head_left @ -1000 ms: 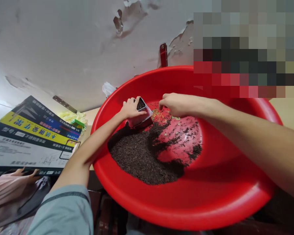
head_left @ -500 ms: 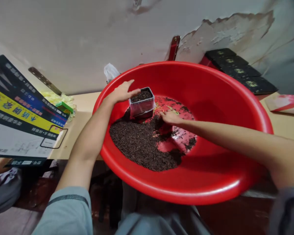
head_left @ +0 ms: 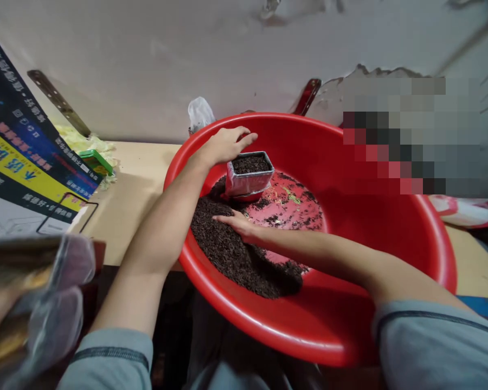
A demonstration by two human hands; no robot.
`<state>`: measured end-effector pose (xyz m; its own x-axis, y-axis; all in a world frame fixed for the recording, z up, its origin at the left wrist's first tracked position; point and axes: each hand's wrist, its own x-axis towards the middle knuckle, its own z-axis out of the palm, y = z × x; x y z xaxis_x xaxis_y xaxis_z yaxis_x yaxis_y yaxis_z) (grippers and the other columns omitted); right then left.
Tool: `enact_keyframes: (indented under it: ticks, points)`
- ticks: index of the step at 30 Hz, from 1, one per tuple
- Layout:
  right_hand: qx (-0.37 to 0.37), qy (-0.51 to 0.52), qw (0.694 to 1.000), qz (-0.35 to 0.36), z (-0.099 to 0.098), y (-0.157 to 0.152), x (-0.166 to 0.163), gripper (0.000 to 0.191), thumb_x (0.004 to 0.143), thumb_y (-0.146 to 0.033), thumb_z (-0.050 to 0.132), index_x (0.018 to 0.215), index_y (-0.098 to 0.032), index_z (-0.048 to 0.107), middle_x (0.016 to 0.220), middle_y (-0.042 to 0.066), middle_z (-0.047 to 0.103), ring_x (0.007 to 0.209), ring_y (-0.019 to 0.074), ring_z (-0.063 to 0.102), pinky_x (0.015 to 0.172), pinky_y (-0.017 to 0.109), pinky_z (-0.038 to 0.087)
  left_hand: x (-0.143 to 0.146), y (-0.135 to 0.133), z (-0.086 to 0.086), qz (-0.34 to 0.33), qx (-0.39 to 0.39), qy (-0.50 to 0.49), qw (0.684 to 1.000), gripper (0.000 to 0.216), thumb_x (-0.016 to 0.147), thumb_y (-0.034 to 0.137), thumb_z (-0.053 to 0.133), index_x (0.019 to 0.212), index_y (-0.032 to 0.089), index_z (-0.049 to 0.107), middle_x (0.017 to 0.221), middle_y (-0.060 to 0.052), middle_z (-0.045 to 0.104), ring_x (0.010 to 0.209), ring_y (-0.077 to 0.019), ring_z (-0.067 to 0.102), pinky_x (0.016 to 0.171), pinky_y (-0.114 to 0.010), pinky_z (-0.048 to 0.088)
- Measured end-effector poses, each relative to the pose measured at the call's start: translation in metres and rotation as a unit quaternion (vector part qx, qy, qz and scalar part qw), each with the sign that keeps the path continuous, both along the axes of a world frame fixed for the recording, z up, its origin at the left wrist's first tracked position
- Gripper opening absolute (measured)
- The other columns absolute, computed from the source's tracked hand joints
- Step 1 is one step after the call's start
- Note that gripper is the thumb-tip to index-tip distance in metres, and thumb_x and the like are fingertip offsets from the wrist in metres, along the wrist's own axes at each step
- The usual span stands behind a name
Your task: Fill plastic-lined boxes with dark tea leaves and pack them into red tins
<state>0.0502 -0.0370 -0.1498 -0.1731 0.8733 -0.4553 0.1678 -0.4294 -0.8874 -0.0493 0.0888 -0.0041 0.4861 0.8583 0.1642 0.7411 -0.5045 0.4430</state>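
A wide red plastic tub (head_left: pixel 370 325) holds a heap of dark brown loose bits (head_left: pixel 228 254), like tea leaves or small pellets. At its far side stands a small rectangular container (head_left: pixel 250 182) in clear plastic, filled with the same dark bits. My left hand (head_left: pixel 228 143) hovers at the container's upper left edge with its fingers apart, holding nothing; whether it touches the rim I cannot tell. My right hand (head_left: pixel 239 225) lies on the heap's edge, fingers stretched out and partly hidden against the dark bits.
At left stands a printed cardboard box (head_left: pixel 36 146), beside a green object (head_left: pixel 95 161) on the light tabletop (head_left: pixel 134 168). Blurred clear plastic containers (head_left: pixel 61 309) and another person's hand (head_left: pixel 0 303) are at lower left. A white plastic bag (head_left: pixel 200 112) sits behind the tub.
My right hand has moved left from the bare tub floor onto the heap. My left hand remains by the container. Clear plastic containers with another person's hand have come into view at lower left.
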Motion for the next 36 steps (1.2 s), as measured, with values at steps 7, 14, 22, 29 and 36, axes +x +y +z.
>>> enact_keyframes:
  ticks: [7, 14, 22, 29, 36]
  points:
    - [-0.037, 0.154, 0.987, 0.001, 0.031, 0.003, 0.011, 0.037, 0.057, -0.022, 0.074, 0.092, -0.021, 0.062, 0.072, -0.002, 0.067, 0.064, 0.0173, 0.063, 0.063, 0.031, 0.055, -0.006, 0.004, -0.005, 0.051, -0.022, 0.034, 0.998, 0.052, 0.106, 0.054, 0.034, 0.134, 0.025, 0.067, 0.138, -0.006, 0.070, 0.130, -0.0231, 0.061, 0.111, -0.034, 0.043]
    - [0.191, 0.118, 0.974, 0.013, 0.106, 0.051, 0.053, 0.034, 0.062, -0.029, 0.077, 0.087, -0.019, 0.057, 0.074, 0.000, 0.062, 0.065, 0.0149, 0.059, 0.065, 0.032, 0.054, -0.001, 0.005, -0.005, 0.090, 0.008, 0.077, 0.993, 0.054, 0.108, 0.045, 0.027, 0.128, 0.019, 0.070, 0.136, -0.008, 0.070, 0.129, -0.0234, 0.063, 0.111, -0.033, 0.043]
    - [0.530, -0.246, 0.809, 0.066, 0.098, 0.151, 0.078, 0.031, 0.078, -0.027, 0.075, 0.105, -0.016, 0.065, 0.103, 0.006, 0.067, 0.099, 0.0224, 0.061, 0.098, 0.041, 0.049, -0.007, 0.027, -0.026, 0.188, 0.035, 0.077, 0.978, 0.048, 0.100, 0.027, 0.038, 0.137, 0.017, 0.066, 0.137, -0.011, 0.071, 0.130, -0.0270, 0.063, 0.114, -0.040, 0.047]
    - [0.544, -0.423, 0.693, 0.211, 0.074, 0.140, 0.077, 0.053, 0.095, -0.055, 0.062, 0.129, -0.015, 0.068, 0.139, 0.020, 0.058, 0.128, 0.0350, 0.050, 0.112, 0.056, 0.039, 0.000, 0.019, -0.018, 0.126, 0.036, 0.050, 0.990, 0.052, 0.103, 0.035, 0.035, 0.144, 0.018, 0.059, 0.147, -0.009, 0.064, 0.139, -0.0241, 0.056, 0.119, -0.038, 0.040]
    - [0.405, -0.500, 0.723, 0.254, 0.073, 0.152, 0.124, 0.092, 0.094, -0.068, 0.051, 0.165, -0.015, 0.025, 0.173, 0.021, 0.015, 0.159, 0.0466, 0.005, 0.120, 0.078, 0.003, 0.028, -0.006, -0.021, -0.059, -0.048, 0.162, 0.984, 0.087, 0.099, 0.065, 0.036, 0.169, 0.017, 0.013, 0.175, -0.012, 0.017, 0.161, -0.0324, 0.017, 0.129, -0.044, 0.019]
